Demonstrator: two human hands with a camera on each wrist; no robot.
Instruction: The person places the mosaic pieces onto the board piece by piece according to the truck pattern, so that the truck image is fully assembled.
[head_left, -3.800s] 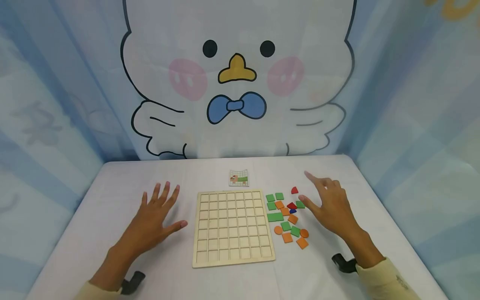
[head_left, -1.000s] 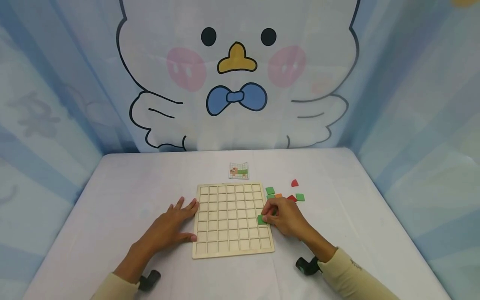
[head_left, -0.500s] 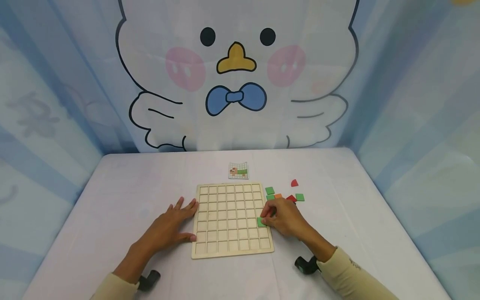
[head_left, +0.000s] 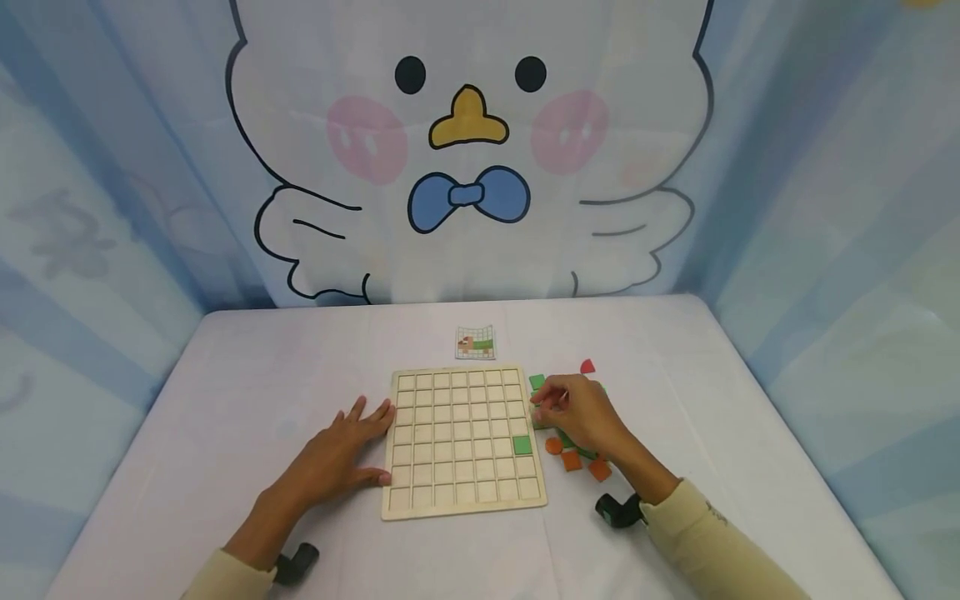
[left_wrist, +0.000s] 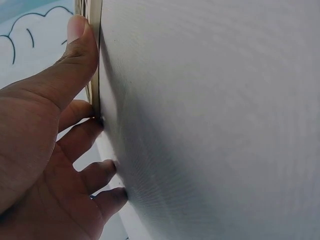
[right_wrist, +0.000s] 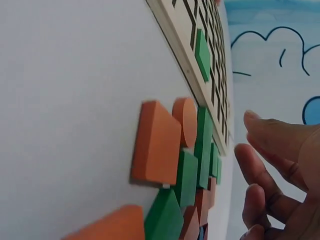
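A wooden grid board (head_left: 465,510) lies on the table with one green square tile (head_left: 522,445) in a cell of its rightmost column. My left hand (head_left: 341,450) rests at the board's left edge, fingers spread; in the left wrist view its thumb (left_wrist: 77,50) touches the board's side. My right hand (head_left: 581,408) hovers over the pieces beside the board's right edge. Thumb and fingertips (right_wrist: 245,150) are apart with nothing between them. Below the hand lie orange square tiles (right_wrist: 162,142), an orange round tile (right_wrist: 187,122) and several green tiles (right_wrist: 187,177), some hidden by the hand in the head view.
Behind the board lies a small picture card (head_left: 476,342) with a grid pattern. A red piece (head_left: 587,366) and a green tile (head_left: 537,381) sit toward the back right. A printed curtain (head_left: 465,250) closes off the table's far side.
My right hand first reached the pieces, then held the green square tile at the board's right column. It has let go and moved back and right. My left hand came to the board's edge.
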